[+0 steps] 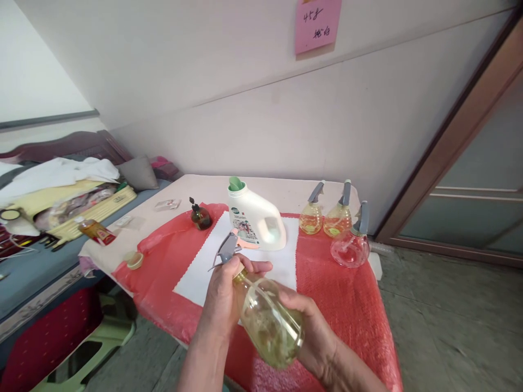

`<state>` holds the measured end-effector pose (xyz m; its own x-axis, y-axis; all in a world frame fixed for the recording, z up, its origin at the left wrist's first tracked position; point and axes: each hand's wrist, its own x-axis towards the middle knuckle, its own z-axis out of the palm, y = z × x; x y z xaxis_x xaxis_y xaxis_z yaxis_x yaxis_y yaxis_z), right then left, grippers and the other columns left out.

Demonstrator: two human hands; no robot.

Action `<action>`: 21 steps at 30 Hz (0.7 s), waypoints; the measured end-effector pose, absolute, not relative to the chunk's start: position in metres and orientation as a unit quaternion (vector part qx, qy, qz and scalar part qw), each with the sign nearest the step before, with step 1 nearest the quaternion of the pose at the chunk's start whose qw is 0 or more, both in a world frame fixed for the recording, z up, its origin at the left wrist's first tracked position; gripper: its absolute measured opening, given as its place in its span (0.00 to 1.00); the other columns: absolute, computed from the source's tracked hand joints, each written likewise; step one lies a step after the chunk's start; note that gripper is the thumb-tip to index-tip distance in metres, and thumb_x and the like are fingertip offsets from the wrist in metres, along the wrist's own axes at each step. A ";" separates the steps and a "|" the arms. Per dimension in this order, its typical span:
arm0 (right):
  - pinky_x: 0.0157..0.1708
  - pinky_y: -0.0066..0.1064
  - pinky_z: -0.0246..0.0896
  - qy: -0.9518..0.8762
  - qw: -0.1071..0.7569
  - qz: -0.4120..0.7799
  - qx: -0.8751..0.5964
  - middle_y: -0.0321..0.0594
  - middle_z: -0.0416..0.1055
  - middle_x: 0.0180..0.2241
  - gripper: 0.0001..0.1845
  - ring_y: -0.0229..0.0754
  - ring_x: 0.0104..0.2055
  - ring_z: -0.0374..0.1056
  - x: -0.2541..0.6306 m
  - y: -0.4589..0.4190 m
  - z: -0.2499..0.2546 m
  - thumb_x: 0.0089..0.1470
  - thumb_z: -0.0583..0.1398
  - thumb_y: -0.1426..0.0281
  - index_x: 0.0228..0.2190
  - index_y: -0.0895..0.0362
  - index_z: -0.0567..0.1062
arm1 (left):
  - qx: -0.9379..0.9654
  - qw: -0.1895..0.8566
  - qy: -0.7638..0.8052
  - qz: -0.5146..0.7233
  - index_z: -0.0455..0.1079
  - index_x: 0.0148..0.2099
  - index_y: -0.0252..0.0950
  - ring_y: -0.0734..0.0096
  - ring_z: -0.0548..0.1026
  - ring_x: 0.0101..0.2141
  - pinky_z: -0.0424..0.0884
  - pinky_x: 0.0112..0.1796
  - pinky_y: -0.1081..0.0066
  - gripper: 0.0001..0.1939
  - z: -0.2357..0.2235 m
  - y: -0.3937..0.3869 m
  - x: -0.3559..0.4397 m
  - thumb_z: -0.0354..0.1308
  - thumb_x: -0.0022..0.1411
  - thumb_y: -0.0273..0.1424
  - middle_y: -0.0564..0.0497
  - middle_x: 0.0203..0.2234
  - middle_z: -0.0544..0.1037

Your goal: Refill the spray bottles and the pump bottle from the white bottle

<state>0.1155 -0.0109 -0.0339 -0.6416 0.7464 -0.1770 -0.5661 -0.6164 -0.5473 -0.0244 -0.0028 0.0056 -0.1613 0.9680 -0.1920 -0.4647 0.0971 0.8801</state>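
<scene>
A yellow-green transparent spray bottle [272,324] is tilted in front of me, its grey trigger head [227,247] pointing up and away to the left. My left hand [224,286] is closed around the collar just below that head. Around the side of the bottle's body my right hand [312,321] is wrapped, its palm partly hidden behind the bottle. Just beyond the hands, a white detergent jug [255,220] with a green mouth stands on a white sheet [200,277].
Three spray bottles stand at the right: two yellowish [310,219] [337,220], one clear [350,249]. A dark pump bottle [201,218] and a small round lid [134,260] are at the left. Red wrap [343,305] covers much of the table; an amber bottle [96,231] lies by its left edge.
</scene>
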 end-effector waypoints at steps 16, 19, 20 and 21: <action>0.41 0.38 0.62 -0.579 0.399 0.592 -0.394 0.43 0.69 0.41 0.30 0.47 0.40 0.66 0.113 -0.014 -0.040 0.51 0.60 0.47 0.47 0.55 0.66 | 0.241 0.438 0.549 0.670 0.66 0.26 0.36 0.60 0.78 0.32 0.69 0.33 0.68 0.14 0.000 0.003 -0.026 0.58 0.55 0.41 0.47 0.24 0.79; 0.48 0.48 0.60 -0.714 0.350 0.416 -0.442 0.51 0.64 0.52 0.45 0.57 0.49 0.64 0.110 -0.018 -0.042 0.38 0.68 0.61 0.57 0.55 0.59 | 0.245 0.422 0.558 0.672 0.67 0.27 0.35 0.60 0.79 0.34 0.69 0.37 0.67 0.14 -0.005 0.006 -0.032 0.59 0.55 0.41 0.47 0.26 0.80; 0.48 0.50 0.60 -0.719 0.353 0.391 -0.453 0.53 0.64 0.52 0.45 0.58 0.49 0.64 0.109 -0.018 -0.042 0.37 0.67 0.65 0.57 0.57 0.59 | 0.251 0.435 0.550 0.668 0.68 0.27 0.35 0.60 0.79 0.35 0.69 0.38 0.66 0.13 -0.005 0.006 -0.033 0.60 0.55 0.40 0.46 0.26 0.80; 0.47 0.49 0.61 -0.711 0.361 0.396 -0.455 0.52 0.65 0.51 0.43 0.57 0.48 0.65 0.109 -0.019 -0.040 0.37 0.66 0.66 0.56 0.57 0.60 | 0.257 0.457 0.535 0.662 0.68 0.27 0.35 0.59 0.79 0.36 0.70 0.40 0.65 0.13 -0.005 0.006 -0.033 0.60 0.55 0.40 0.46 0.26 0.80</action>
<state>0.1087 -0.0185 -0.0405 -0.3255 0.9330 0.1534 0.3599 0.2723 -0.8924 -0.0332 0.0058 -0.0049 -0.4495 0.8807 -0.1494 -0.3309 -0.0088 0.9436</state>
